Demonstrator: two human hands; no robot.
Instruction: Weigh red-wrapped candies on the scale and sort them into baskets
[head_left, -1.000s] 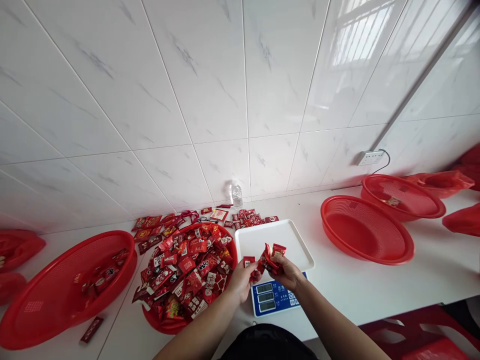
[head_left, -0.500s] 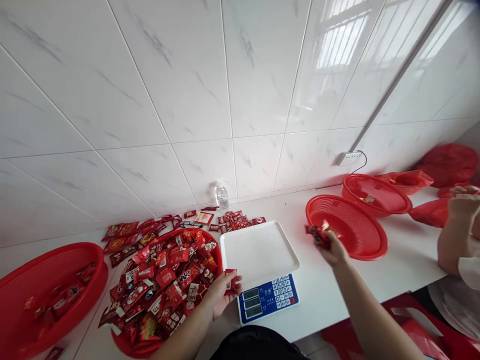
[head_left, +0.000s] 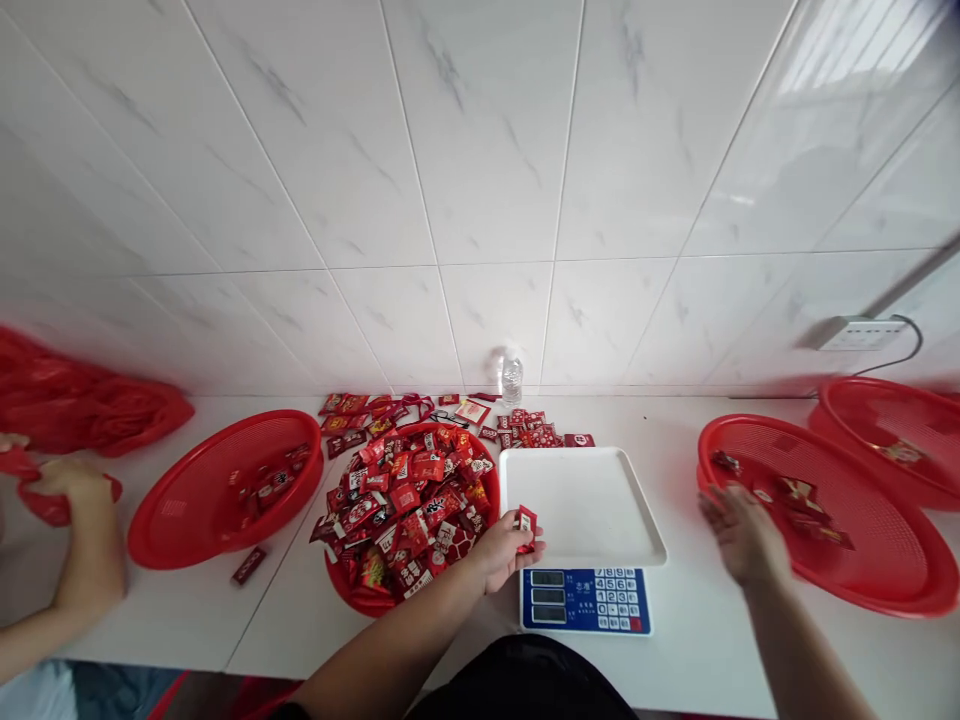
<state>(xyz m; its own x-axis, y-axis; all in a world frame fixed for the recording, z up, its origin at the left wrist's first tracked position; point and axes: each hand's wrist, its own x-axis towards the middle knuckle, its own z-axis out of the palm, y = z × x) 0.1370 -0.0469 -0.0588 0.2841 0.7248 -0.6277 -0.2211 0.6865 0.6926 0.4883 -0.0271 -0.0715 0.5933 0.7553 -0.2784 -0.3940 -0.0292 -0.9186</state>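
Note:
My left hand (head_left: 504, 553) is closed on a small red snack packet (head_left: 526, 528), just over the near left corner of the scale's white tray (head_left: 581, 500). The blue keypad panel (head_left: 587, 601) of the weighing scale sits below it. Left of that hand, a red basket (head_left: 360, 598) is heaped with red snack packets (head_left: 409, 500). At the right, my right hand (head_left: 742, 535) is open with its fingers stretched out at the near left rim of a red plastic basket (head_left: 892, 530). Several packets (head_left: 806, 505) lie inside that basket.
Another red basket (head_left: 195, 500) with some packets stands left, a single packet (head_left: 249, 566) beside it. A co-worker's hand (head_left: 71, 480) holds red plastic at far left. A clear bottle (head_left: 511, 378) and loose packets (head_left: 529, 430) line the wall. A power strip (head_left: 860, 333) hangs right.
My right hand has let go of its bunch of packets, and packets now lie in the right basket. My left hand still holds its packet. The view has turned left.

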